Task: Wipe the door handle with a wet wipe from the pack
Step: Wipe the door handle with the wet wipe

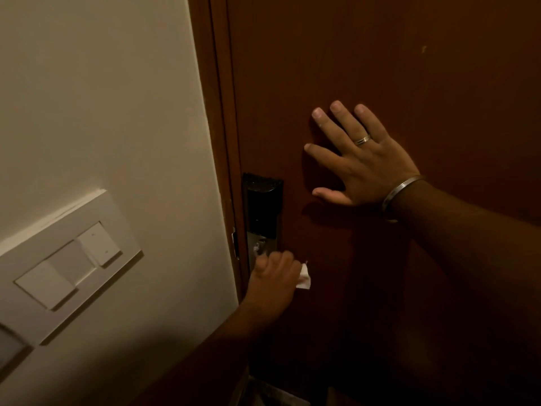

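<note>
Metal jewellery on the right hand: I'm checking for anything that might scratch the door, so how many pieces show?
2: a ring on one finger of the right hand, and a bangle at its wrist. The palm side is hidden against the door.

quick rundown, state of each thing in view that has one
left hand: closed around the wet wipe, at the handle's place below the lock plate
wet wipe: bunched, one white corner showing
right hand: open, flat on the door
door: looks shut against the frame
door handle: hidden by the left hand
lock plate: mounted on the door, upper part dark
wall switches: position unclear
</note>
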The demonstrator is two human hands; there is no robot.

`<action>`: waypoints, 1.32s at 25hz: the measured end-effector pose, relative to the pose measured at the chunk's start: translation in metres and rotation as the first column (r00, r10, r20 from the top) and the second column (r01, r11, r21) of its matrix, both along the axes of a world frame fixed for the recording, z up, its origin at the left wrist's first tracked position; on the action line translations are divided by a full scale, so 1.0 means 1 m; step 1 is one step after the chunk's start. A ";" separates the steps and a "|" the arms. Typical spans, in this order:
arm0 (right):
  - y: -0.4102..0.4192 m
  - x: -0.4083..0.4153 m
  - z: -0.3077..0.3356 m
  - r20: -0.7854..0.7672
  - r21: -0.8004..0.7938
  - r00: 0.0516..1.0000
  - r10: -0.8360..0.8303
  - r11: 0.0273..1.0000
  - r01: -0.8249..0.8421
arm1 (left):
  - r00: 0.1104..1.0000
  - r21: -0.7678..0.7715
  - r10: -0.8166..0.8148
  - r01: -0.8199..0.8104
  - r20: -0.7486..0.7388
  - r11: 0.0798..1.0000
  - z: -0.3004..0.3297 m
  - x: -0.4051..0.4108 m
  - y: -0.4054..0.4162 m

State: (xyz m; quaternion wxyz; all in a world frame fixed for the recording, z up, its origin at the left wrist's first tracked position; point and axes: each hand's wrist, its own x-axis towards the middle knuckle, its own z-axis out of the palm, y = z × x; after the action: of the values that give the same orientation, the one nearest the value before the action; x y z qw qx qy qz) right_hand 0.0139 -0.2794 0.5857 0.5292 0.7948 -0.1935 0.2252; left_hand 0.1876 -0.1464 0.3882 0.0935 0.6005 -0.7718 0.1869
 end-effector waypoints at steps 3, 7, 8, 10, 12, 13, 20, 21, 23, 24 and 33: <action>0.000 -0.001 0.002 -0.001 -0.003 1.000 0.004 1.000 -0.004 | 0.989 -0.052 -0.093 0.100 0.115 0.994 0.015 0.039 0.001; 0.000 0.002 0.001 -0.002 -0.011 1.000 0.008 1.000 -0.008 | 0.975 -0.017 -0.045 0.050 0.219 0.999 0.031 0.054 -0.002; -0.001 0.002 0.002 -0.001 -0.011 1.000 0.007 1.000 -0.007 | 0.983 0.007 -0.027 0.026 0.183 1.000 0.027 0.036 -0.007; 0.002 -0.001 0.003 0.010 -0.018 1.000 0.009 1.000 -0.009 | 0.994 0.085 -0.015 0.005 0.112 0.996 0.020 0.000 -0.013; 0.002 0.000 0.003 0.005 -0.023 1.000 0.009 1.000 -0.009 | 0.987 0.083 -0.062 0.050 0.149 0.995 0.022 0.004 -0.014; 0.002 0.001 0.002 0.002 -0.022 1.000 0.009 1.000 -0.009 | 0.976 0.044 -0.107 0.100 0.188 0.994 0.025 0.019 -0.012; 0.003 0.001 0.004 0.003 -0.034 1.000 0.014 0.999 -0.014 | 0.993 0.178 0.062 -0.080 0.105 0.981 0.029 -0.010 -0.016; 0.003 0.000 0.004 -0.001 -0.033 1.000 0.015 0.999 -0.015 | 0.992 0.196 0.117 -0.122 0.036 0.973 0.023 -0.027 -0.020; 0.003 0.000 0.004 -0.004 -0.040 1.000 0.016 0.999 -0.016 | 0.995 0.178 0.090 -0.096 0.046 0.979 0.019 -0.017 -0.015; 0.002 0.000 0.005 -0.003 -0.043 1.000 0.017 0.999 -0.017 | 0.996 0.138 0.001 -0.013 0.086 0.990 0.021 0.001 -0.011; 0.004 -0.001 0.004 -0.008 -0.035 1.000 0.013 0.999 -0.013 | 0.984 0.191 0.177 -0.174 0.002 0.966 0.013 -0.029 -0.025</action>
State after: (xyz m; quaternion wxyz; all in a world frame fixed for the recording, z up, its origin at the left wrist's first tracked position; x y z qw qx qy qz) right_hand 0.0132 -0.2752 0.5898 0.5422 0.7876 -0.1823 0.2292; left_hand 0.1586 -0.1714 0.4007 0.0245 0.6741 -0.7292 0.1151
